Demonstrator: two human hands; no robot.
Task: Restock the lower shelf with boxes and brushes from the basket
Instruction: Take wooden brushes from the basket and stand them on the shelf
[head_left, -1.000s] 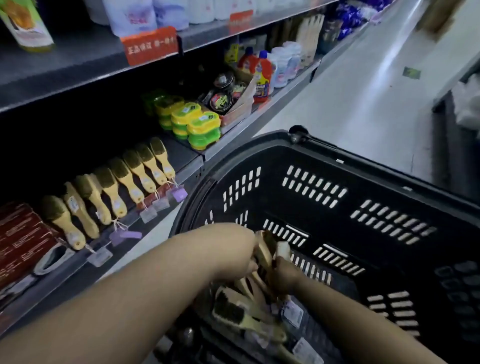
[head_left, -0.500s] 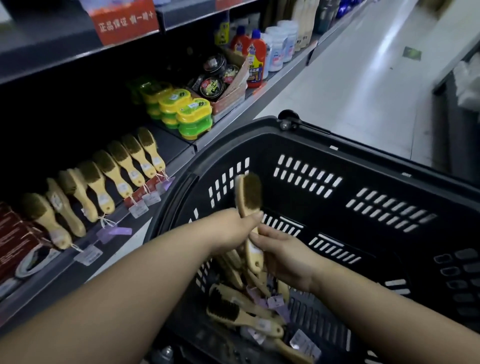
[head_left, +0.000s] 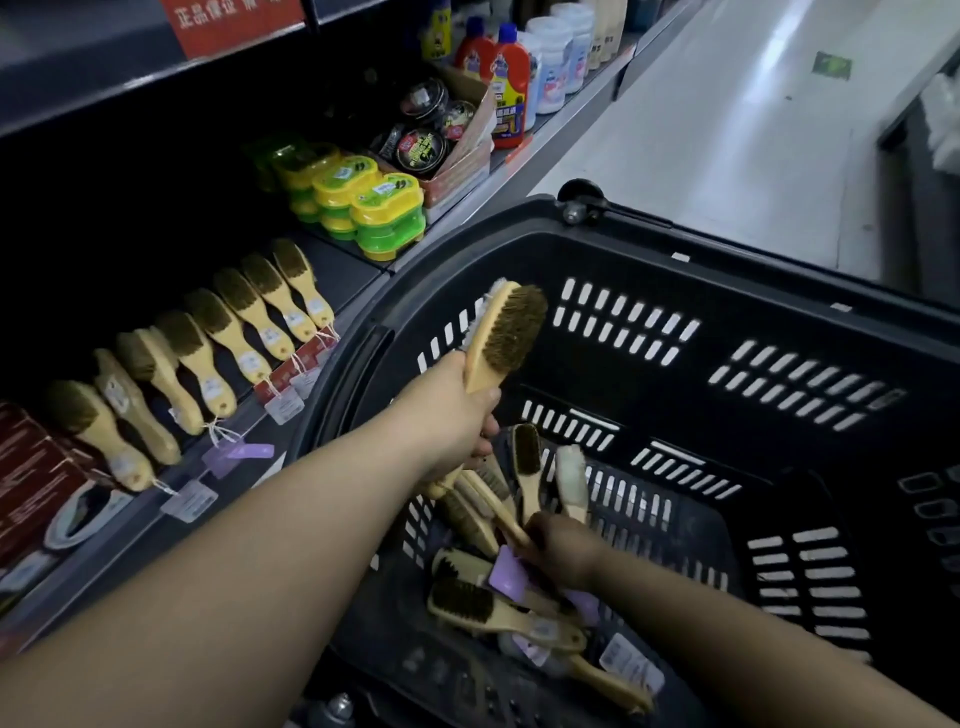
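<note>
Brushes (head_left: 506, 332) in left grip (head_left: 457, 415), right grip (head_left: 558, 551)

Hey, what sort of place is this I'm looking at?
Most likely a shop aisle, perhaps the shoe-care section. Dark metal shelves hold a neat row of wooden-handled brushes with hanging price tags, next to stacked yellow-and-green plastic tubs, and a black slotted plastic shopping basket stands alongside.

Red boxes (head_left: 31, 483) cut by left edge, right hand (head_left: 563, 553) fingers buried among loose brushes (head_left: 483, 605), price tags (head_left: 189, 500) print unreadable.
</note>
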